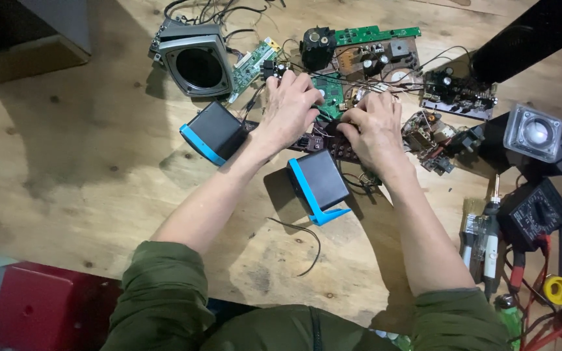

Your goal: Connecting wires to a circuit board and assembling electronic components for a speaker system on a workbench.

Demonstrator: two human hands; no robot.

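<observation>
Olive-green sleeves (164, 292) sit closest to the head camera, pushed up above both forearms, beside a red plastic box (40, 309) at the lower left edge. Both forearms stretch across the pale plywood desk (66, 169) towards a heap of electronics. Between them stands a small black box with a blue edge (319, 185), with a loose black wire (300, 237) curling just below it. A second black box with a blue edge (213, 133) lies just beside the left wrist.

Both hands rest close together on a dark brown circuit board strip (330, 144). Left hand (291, 107) curls its fingers down over the board's upper edge, near a green circuit board (330, 91). Right hand (375, 127) presses fingertips onto the strip; whether either hand truly grips it, I cannot tell.

Farther off stand a grey square speaker housing (196, 62) and a clear-framed small speaker (533, 133). A black multimeter (531, 211) lies at the right, with a yellow tape roll (557, 290) near it.
</observation>
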